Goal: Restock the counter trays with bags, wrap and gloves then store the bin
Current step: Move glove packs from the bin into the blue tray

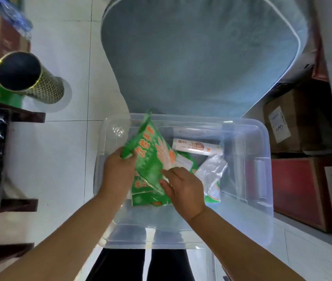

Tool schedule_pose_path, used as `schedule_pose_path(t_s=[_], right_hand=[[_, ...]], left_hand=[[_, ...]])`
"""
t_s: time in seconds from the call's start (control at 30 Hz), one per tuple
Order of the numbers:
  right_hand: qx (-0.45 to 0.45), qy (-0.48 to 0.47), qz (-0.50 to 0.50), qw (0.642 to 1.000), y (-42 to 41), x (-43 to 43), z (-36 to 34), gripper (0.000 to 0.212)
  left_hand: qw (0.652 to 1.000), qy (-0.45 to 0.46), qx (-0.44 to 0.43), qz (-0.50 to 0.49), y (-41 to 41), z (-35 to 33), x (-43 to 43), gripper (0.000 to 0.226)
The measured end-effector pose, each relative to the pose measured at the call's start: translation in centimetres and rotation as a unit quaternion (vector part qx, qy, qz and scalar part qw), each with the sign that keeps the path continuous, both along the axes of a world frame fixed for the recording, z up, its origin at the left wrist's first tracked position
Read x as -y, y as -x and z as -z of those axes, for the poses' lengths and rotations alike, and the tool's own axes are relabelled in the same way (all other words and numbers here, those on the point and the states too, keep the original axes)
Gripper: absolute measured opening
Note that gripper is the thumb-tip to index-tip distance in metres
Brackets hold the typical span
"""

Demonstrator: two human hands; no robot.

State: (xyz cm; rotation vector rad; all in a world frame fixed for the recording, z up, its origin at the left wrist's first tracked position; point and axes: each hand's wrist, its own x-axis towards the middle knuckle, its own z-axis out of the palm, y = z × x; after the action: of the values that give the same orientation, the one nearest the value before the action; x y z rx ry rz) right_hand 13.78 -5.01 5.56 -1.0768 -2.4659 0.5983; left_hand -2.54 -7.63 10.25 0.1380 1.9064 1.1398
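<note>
Over the clear plastic bin [242, 122], a green glove packet [150, 159] is held tilted above other packs [143, 198] inside it — left hand [118, 171] fingers clamped on its upper edge, right hand [183, 189] fingers pinching its lower corner.

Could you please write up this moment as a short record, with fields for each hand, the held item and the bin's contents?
left hand: grips the top corner of the green glove packet
right hand: fingertips on the packet's lower part; cannot tell whether it pinches
packet position: tilted, raised over the clear bin
bin state: top open
bin contents: white box, clear plastic bags, more green packets
right of bin: cardboard boxes
</note>
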Motion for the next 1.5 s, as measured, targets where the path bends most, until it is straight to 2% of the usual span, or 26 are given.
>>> schedule_pose_path(t_s=[0.13, 0.23, 0.4, 0.57, 0.77, 0.87, 1.13, 1.27, 1.4, 1.5], right_hand=[[0.073, 0.064, 0.052, 0.994, -0.5, -1.0, 2.0, 0.011], [0.159, 0.165, 0.09, 0.969, 0.5, -2.3, 5.0, 0.018], [0.18, 0.233, 0.155, 0.943, 4.1, -4.7, 9.7, 0.036], [0.175, 0.316, 0.207, 0.909, 7.6, -6.7, 12.4, 0.045], [0.06, 0.378, 0.247, 0.89, 6.9, -4.8, 9.2, 0.019], [0.028, 0.33, 0.313, 0.89, 4.4, -4.0, 5.1, 0.026], [-0.098, 0.182, 0.456, 0.866, -2.8, -2.6, -11.2, 0.021], [-0.175, 0.133, 0.514, 0.829, -6.2, -0.6, -19.1, 0.019], [-0.209, 0.079, 0.56, 0.798, -9.8, 1.8, -25.2, 0.011], [-0.242, 0.008, 0.588, 0.772, -13.3, 4.0, -29.2, 0.011]], left_hand=[[0.996, -0.052, -0.067, -0.001, 5.3, -1.4, 0.7, 0.027], [0.992, -0.067, -0.104, 0.037, 8.2, -1.7, 1.3, 0.033], [0.989, -0.101, -0.096, 0.04, 11.1, -0.9, 2.2, 0.035], [0.989, -0.122, -0.072, 0.029, 12.3, 0.2, 3.1, 0.036], [0.993, -0.104, -0.041, 0.026, 11.7, -1.1, 3.4, 0.025], [0.994, -0.092, -0.033, 0.05, 10.8, -2.8, 3.3, 0.023], [0.987, -0.113, 0.004, 0.115, 6.6, -9.6, 1.4, 0.02], [0.97, -0.143, -0.001, 0.195, 3.8, -13.2, -0.7, 0.014], [0.94, -0.211, -0.022, 0.266, -1.0, -17.1, -3.1, 0.01], [0.919, -0.251, 0.027, 0.301, -5.8, -20.2, -4.4, 0.011]])
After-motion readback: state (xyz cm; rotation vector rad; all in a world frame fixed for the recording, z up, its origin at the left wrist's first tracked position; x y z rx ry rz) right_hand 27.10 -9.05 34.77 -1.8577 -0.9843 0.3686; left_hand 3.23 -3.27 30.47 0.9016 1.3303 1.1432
